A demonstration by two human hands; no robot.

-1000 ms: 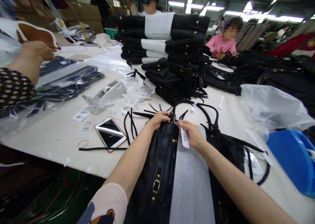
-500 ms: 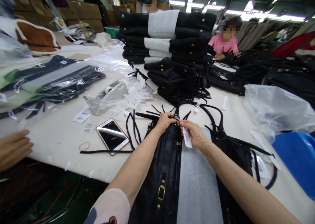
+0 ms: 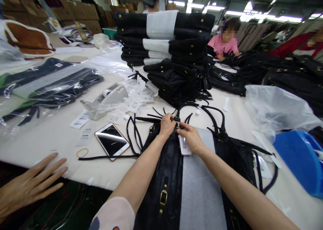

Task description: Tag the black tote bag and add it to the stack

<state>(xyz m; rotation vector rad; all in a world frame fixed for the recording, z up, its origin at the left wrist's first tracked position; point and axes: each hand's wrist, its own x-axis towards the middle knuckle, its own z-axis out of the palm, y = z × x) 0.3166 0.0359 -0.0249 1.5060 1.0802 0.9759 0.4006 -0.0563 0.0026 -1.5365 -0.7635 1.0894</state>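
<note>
Left hand (image 3: 167,124) pinching black bag (image 3: 166,176) top; right hand (image 3: 189,139) gripping tag (image 3: 184,145)

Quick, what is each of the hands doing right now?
Left hand: closed, pinching the top of the black bag at its strap.
Right hand: closed on the white tag.

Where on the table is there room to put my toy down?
Bare table shows left of the phone, near the rubber band, and between the black bag and the blue bin. Around the tape dispenser, paper tags crowd it.
</note>
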